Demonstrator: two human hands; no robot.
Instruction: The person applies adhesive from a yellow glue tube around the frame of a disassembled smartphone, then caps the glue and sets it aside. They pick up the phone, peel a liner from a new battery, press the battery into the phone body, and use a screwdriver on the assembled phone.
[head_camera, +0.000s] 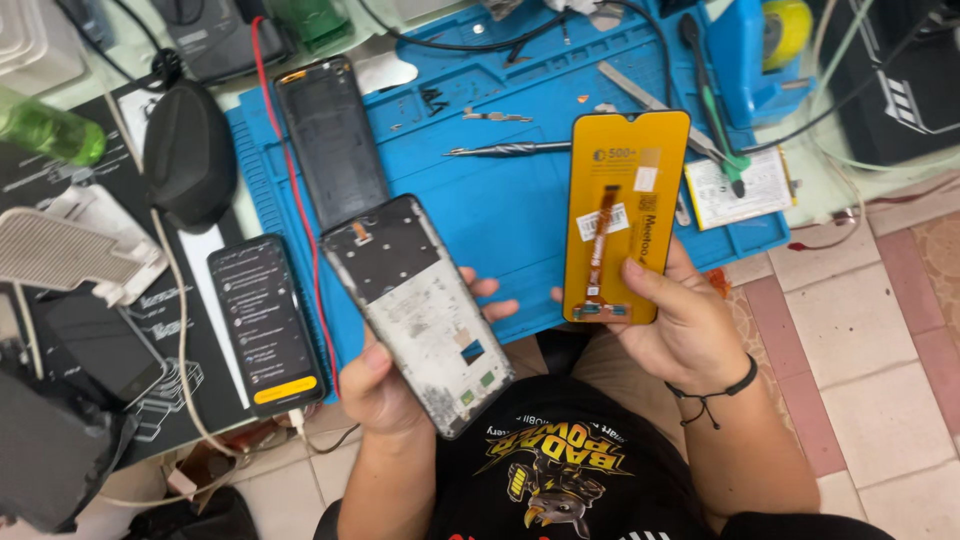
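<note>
My left hand (385, 385) grips an opened phone frame (415, 305), its bare grey inner face up, tilted over the near edge of the blue work mat (500, 215). My right hand (675, 320) holds a replacement screen panel (625, 215) upright, its yellow back facing me with an orange flex cable down the middle; my thumb presses its lower right corner. The two parts are apart, side by side above my lap.
A black phone back cover (330, 140) lies on the mat's left part, a lit phone (265, 325) left of it. Tweezers (505, 150), a green-tipped screwdriver (715, 105), a flat battery (740, 190) and a red wire (292, 190) lie about. A black mouse (188, 155) sits at left.
</note>
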